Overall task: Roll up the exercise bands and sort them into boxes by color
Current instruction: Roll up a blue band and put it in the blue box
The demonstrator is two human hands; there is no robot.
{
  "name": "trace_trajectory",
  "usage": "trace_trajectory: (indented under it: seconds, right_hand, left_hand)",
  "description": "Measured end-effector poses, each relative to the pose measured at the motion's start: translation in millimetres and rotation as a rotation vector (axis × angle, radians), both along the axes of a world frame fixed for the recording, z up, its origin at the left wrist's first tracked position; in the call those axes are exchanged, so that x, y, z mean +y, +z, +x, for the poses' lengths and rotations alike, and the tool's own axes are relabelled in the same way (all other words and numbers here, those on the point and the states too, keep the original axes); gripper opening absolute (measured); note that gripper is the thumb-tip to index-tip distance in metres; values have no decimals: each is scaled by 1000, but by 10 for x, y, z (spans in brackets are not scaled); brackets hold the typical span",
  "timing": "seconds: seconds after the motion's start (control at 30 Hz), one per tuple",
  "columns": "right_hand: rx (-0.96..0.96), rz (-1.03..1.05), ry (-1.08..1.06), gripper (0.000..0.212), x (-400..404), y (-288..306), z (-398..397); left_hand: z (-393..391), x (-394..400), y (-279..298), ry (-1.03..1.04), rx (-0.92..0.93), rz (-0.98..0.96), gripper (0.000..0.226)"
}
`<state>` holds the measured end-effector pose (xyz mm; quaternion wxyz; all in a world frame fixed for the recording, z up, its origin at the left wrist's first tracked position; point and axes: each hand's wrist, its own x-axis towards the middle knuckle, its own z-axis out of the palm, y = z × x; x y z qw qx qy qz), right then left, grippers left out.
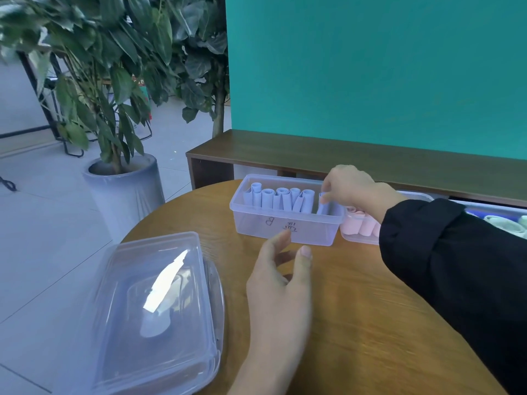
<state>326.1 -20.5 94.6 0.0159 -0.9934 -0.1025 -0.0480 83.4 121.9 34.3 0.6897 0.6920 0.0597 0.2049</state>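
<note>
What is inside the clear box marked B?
The clear box holds a row of rolled blue bands standing upright. The right hand pinches one more roll at its right end; its fingers cover that roll's top.

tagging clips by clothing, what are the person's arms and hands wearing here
The right hand is bare, and its arm is covered to the wrist by a loose black sleeve with a gathered cuff. The left hand is also bare, with short plain nails; no sleeve shows on its forearm within the frame. No gloves, rings, watch or bracelets are visible on either one.
</note>
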Motion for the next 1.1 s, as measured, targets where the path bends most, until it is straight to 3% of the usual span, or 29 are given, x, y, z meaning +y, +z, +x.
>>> trace_trajectory:
  seconds: [0.4, 0.63, 0.9, 1.1]
  right_hand:
    - [-52, -42, -6, 34, 6, 53, -82]
    - [-104, 130, 37, 33, -114, 178, -288]
    - [-119, 355, 71, 16, -522, 299, -1216]
    - [-122, 458, 48, 17, -1054, 160, -2261]
  left_hand:
    - [10, 11, -2, 3, 9, 67, 28]
    - [8, 21, 1, -10, 48, 100, 31]
    - [-85, -110, 20, -18, 51, 69, 28]
    - [-359, -526, 19, -95, 20, 83, 23]
